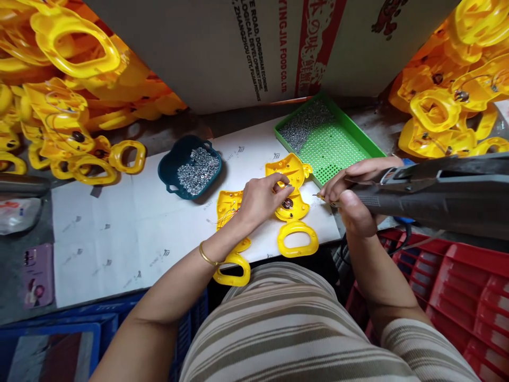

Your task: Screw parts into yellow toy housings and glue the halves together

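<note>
My left hand (pixel 260 199) is over a yellow plastic shell half (pixel 291 167), thumb and fingers pinched together at its middle. What they hold, if anything, is too small to make out. A round dark part sits inside the shell, and a yellow loop handle (pixel 298 239) extends toward me below it. A second yellow shell half (pixel 226 204) with thin wires lies partly under my left wrist. My right hand (pixel 360 199) is wrapped around a dark electric screwdriver (pixel 437 193). Its thin bit points left, a short way right of the first shell, not touching it.
A dark teal basin (pixel 167 172) of small metal parts stands left on the white sheet (pixel 115 244). Behind is a green perforated tray (pixel 338 138) with screws. Yellow shells (pixel 67 122) are heaped on both sides. A carton (pixel 222 58) stands behind; a phone (pixel 38 276) lies left.
</note>
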`<state>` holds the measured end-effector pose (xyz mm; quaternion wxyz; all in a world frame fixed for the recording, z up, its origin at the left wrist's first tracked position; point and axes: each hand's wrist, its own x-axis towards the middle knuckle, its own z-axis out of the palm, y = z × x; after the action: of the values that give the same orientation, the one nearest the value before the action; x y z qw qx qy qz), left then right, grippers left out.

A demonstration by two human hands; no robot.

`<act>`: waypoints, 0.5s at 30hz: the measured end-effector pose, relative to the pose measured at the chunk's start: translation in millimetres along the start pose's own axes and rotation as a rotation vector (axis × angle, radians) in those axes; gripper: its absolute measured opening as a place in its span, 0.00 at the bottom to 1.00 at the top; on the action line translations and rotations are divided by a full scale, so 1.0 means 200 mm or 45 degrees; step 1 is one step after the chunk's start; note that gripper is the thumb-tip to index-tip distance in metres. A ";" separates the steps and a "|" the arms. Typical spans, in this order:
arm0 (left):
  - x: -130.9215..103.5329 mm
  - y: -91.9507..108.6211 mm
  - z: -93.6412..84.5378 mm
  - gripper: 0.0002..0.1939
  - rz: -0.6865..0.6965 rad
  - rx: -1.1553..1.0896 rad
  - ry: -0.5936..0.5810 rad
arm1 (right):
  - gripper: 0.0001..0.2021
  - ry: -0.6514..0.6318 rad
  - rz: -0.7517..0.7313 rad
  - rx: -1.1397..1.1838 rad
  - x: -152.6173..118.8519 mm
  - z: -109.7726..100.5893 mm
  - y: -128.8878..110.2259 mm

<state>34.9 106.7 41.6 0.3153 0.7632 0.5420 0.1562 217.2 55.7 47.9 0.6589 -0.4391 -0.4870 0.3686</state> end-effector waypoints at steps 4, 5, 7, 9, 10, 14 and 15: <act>0.03 -0.01 -0.01 0.05 -0.237 -0.413 -0.170 | 0.14 0.029 -0.191 -0.050 0.00 0.01 -0.01; 0.04 -0.01 -0.01 0.06 -0.302 -0.502 -0.205 | 0.14 0.031 -0.191 -0.051 -0.01 0.01 -0.01; 0.05 -0.01 -0.01 0.07 -0.378 -0.598 -0.225 | 0.14 0.031 -0.178 -0.056 -0.02 0.01 0.00; 0.05 -0.01 -0.01 0.06 -0.306 -0.538 -0.156 | 0.14 0.025 -0.173 -0.059 -0.02 0.01 0.00; 0.05 -0.01 0.00 0.05 -0.215 -0.445 -0.096 | 0.14 0.020 -0.177 -0.059 -0.02 0.01 0.01; 0.04 -0.01 0.03 0.02 0.132 0.058 0.126 | 0.14 0.019 -0.165 -0.059 -0.03 0.01 0.01; 0.04 -0.02 0.04 0.03 0.173 0.144 0.155 | 0.13 0.020 -0.146 -0.064 -0.03 0.01 0.01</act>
<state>39.9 113.2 32.4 0.2269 0.8038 0.5152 0.1923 214.4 52.1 44.4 0.6717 -0.4297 -0.5151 0.3144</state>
